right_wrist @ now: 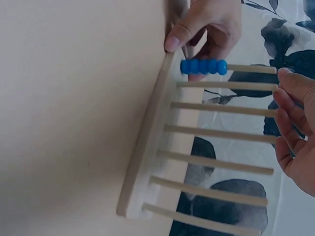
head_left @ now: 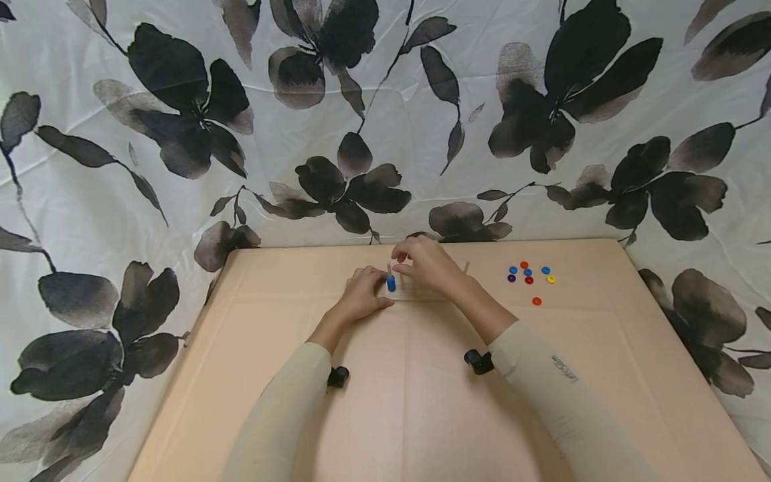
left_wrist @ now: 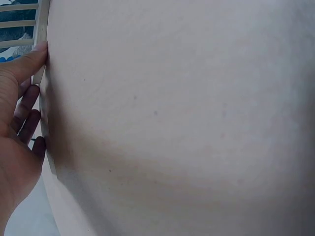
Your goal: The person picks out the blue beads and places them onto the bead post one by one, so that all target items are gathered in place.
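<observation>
A wooden peg rack (right_wrist: 142, 152), a long base with several upright pegs, stands near the table's far edge. Blue beads (right_wrist: 204, 67) are stacked on its leftmost peg, low against the base. My left hand (head_left: 361, 294) grips the base's left end, its thumb (left_wrist: 37, 54) on the front side and fingers behind. At the peg tops is my right hand (head_left: 430, 264), fingers loosely bent, fingertips close to the tips of the leftmost pegs. No bead shows between those fingers; whether they touch a peg is hard to tell.
On the table (head_left: 409, 402), right of the rack, lie several loose beads, among them a yellow bead (head_left: 551, 279), an orange bead (head_left: 537, 301) and a purple bead (head_left: 511, 278). A floral cloth (head_left: 385, 120) hangs behind the table's far edge.
</observation>
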Demonstrator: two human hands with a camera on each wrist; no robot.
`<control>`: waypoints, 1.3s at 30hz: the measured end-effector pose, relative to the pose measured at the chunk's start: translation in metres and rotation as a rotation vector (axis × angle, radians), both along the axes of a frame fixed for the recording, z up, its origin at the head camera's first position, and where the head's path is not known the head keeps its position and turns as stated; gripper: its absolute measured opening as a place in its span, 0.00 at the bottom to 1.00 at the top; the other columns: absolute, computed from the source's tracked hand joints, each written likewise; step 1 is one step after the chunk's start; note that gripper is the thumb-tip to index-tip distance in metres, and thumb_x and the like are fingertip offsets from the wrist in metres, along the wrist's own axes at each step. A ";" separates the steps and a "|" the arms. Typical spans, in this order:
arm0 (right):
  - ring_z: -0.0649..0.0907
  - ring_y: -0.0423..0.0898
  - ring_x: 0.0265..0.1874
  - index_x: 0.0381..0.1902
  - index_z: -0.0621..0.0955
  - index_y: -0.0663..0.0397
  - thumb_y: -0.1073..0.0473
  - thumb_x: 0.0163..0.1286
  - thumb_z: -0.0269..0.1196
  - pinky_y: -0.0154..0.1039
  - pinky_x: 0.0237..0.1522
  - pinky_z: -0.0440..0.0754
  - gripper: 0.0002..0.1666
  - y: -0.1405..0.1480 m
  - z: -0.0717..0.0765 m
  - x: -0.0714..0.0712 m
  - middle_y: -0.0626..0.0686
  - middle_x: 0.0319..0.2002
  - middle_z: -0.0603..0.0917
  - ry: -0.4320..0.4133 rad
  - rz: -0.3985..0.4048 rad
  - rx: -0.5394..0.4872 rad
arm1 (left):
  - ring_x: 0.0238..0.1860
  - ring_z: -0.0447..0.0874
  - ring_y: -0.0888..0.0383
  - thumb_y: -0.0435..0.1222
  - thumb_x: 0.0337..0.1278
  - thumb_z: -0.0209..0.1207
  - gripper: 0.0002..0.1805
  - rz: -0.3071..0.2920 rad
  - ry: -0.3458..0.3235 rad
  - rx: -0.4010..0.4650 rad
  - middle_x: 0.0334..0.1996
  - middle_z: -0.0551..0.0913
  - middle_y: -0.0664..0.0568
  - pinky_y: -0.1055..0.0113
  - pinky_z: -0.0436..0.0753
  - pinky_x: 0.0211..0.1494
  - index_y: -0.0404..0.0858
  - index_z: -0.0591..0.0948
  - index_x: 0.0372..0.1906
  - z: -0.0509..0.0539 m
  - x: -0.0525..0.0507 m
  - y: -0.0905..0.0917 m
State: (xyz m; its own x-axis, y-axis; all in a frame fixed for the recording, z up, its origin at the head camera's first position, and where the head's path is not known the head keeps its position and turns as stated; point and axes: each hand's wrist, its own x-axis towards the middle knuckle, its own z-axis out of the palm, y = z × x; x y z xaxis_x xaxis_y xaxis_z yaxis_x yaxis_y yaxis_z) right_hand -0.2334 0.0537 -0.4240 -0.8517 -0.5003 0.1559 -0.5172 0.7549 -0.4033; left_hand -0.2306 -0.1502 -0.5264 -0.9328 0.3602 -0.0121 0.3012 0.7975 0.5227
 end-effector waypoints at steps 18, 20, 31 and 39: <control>0.82 0.52 0.49 0.52 0.87 0.55 0.56 0.70 0.70 0.49 0.54 0.81 0.15 0.069 0.026 0.006 0.54 0.45 0.87 0.036 -0.043 -0.142 | 0.68 0.68 0.47 0.46 0.55 0.75 0.33 0.015 -0.031 0.018 0.61 0.78 0.48 0.48 0.66 0.71 0.39 0.80 0.64 0.000 0.001 0.000; 0.82 0.54 0.49 0.52 0.86 0.56 0.58 0.70 0.70 0.51 0.53 0.81 0.15 0.082 0.026 0.006 0.55 0.46 0.87 0.038 -0.055 -0.161 | 0.68 0.68 0.47 0.46 0.55 0.75 0.33 0.014 -0.031 0.021 0.61 0.78 0.48 0.48 0.66 0.71 0.40 0.80 0.64 0.000 0.001 0.000; 0.82 0.60 0.53 0.56 0.84 0.61 0.62 0.71 0.68 0.59 0.58 0.78 0.17 0.154 0.011 0.007 0.62 0.53 0.85 0.050 -0.146 -0.149 | 0.68 0.68 0.46 0.46 0.55 0.75 0.33 0.012 -0.029 0.019 0.62 0.78 0.47 0.47 0.66 0.71 0.39 0.80 0.64 -0.001 0.001 0.002; 0.80 0.63 0.53 0.58 0.83 0.63 0.64 0.71 0.68 0.61 0.56 0.77 0.19 0.193 -0.011 0.005 0.65 0.55 0.85 0.016 -0.237 -0.103 | 0.68 0.68 0.46 0.46 0.55 0.75 0.33 0.009 -0.029 0.019 0.62 0.78 0.47 0.47 0.66 0.72 0.39 0.80 0.64 0.001 0.001 0.002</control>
State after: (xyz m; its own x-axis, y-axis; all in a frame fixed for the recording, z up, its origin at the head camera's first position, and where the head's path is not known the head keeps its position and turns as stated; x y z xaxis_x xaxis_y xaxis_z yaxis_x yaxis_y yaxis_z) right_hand -0.2279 0.2464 -0.4352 -0.9402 -0.2680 0.2102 -0.3379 0.8113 -0.4770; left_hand -0.2298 -0.1483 -0.5257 -0.9352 0.3526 -0.0326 0.2788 0.7900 0.5460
